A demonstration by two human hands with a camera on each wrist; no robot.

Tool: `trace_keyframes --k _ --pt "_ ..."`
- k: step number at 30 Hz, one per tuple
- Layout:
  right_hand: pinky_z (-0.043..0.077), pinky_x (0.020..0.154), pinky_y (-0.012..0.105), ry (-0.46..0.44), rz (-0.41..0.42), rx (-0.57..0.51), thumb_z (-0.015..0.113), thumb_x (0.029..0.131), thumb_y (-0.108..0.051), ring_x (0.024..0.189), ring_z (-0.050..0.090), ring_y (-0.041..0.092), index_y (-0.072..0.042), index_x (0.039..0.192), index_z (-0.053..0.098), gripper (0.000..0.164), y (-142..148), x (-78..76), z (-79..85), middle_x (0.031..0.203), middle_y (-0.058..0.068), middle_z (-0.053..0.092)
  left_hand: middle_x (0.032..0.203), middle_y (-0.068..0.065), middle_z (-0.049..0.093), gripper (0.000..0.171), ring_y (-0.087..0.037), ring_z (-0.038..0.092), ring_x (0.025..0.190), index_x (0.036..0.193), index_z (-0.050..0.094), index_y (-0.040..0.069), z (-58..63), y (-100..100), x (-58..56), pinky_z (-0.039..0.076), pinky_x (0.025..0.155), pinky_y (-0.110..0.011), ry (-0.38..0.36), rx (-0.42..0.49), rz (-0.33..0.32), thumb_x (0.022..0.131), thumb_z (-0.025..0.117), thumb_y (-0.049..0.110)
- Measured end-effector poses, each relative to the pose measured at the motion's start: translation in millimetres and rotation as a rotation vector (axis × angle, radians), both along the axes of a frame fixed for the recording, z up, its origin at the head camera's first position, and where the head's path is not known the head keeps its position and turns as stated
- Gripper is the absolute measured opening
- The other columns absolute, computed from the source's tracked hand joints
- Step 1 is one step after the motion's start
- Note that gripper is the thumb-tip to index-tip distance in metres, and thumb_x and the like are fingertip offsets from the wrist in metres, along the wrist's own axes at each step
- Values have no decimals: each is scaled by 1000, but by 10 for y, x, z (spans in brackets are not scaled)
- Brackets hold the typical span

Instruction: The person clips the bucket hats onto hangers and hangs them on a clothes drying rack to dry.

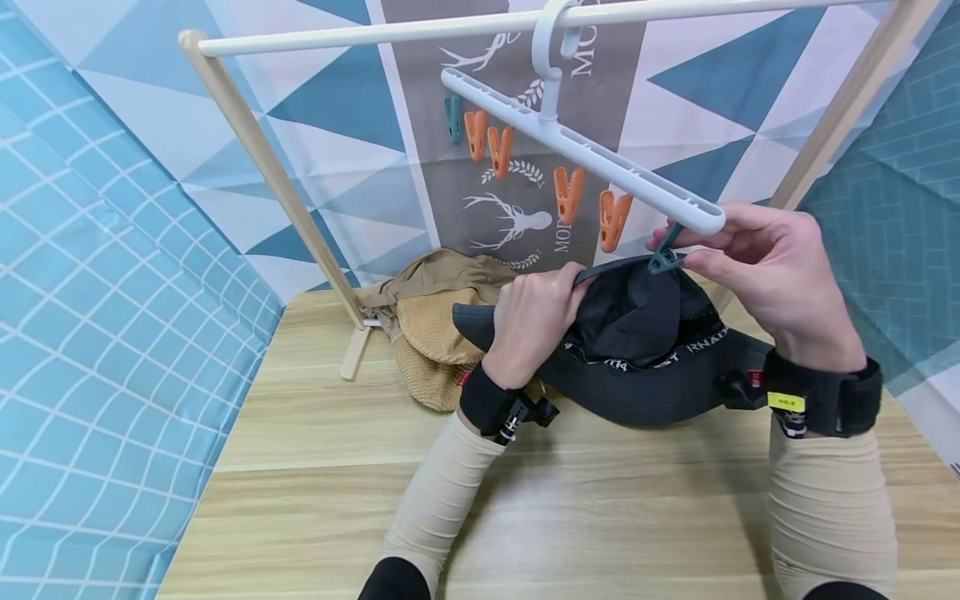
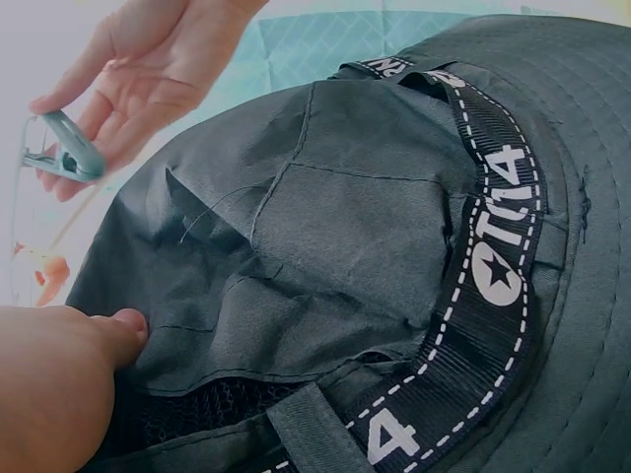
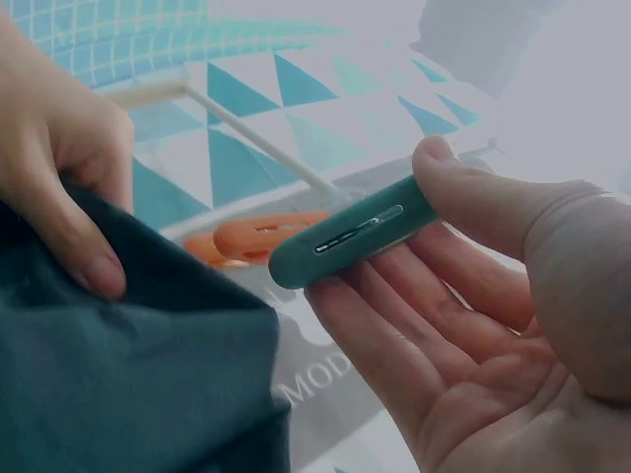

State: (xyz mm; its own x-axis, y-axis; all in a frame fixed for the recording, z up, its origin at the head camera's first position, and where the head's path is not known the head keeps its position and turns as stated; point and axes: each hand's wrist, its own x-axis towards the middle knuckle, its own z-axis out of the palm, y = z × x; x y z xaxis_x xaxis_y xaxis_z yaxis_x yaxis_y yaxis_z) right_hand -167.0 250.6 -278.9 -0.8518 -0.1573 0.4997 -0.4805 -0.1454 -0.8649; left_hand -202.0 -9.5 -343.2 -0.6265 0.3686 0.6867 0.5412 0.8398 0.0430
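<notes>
My left hand (image 1: 528,321) grips a dark bucket hat (image 1: 630,312) by its crown, the thumb pressing the cloth in the left wrist view. The hat's inside faces up, showing a black band with white lettering (image 2: 498,281). In the head view, the crown lies just under the near right end of a white hanger (image 1: 585,152). There my right hand (image 1: 783,271) pinches a green clothespin (image 1: 665,252) between thumb and fingers. In the right wrist view, this clothespin (image 3: 345,232) stands apart from the hat's edge (image 3: 212,286).
The hanger hooks over a white rod (image 1: 360,35) on a wooden rack. Several orange clothespins (image 1: 567,193) and another green clothespin (image 1: 453,119) hang along it. A tan hat (image 1: 438,321) lies on the wooden table (image 1: 315,483) behind my left wrist.
</notes>
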Motion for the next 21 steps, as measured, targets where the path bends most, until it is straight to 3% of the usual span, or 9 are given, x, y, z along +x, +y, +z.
trace_keyframes --k 3,10,16,21 --pt "64 93 19 -13 -68 15 75 94 21 101 85 15 13 127 78 34 -63 27 11 110 9 89 71 2 76 27 -25 77 65 109 81 20 -2 -12 -7 51 50 -37 4 -4 -4 116 64 40" --pt "66 92 21 31 -36 -50 74 94 23 100 85 21 19 119 76 26 -223 47 76 104 15 88 76 1 79 25 -24 76 65 114 83 21 31 -56 1 53 52 -38 -10 -22 -39 115 65 39" --pt "67 92 27 17 -73 -118 78 95 16 94 86 22 20 114 78 19 -325 47 121 96 14 87 75 2 78 23 -23 75 64 114 82 21 84 -112 51 52 52 -37 1 -43 -58 114 67 38" --pt "67 86 25 20 -143 -117 83 94 11 87 87 20 19 109 79 18 -365 40 128 91 12 87 75 1 77 23 -24 76 66 113 83 20 105 -157 63 53 53 -38 -12 -60 -79 114 68 37"
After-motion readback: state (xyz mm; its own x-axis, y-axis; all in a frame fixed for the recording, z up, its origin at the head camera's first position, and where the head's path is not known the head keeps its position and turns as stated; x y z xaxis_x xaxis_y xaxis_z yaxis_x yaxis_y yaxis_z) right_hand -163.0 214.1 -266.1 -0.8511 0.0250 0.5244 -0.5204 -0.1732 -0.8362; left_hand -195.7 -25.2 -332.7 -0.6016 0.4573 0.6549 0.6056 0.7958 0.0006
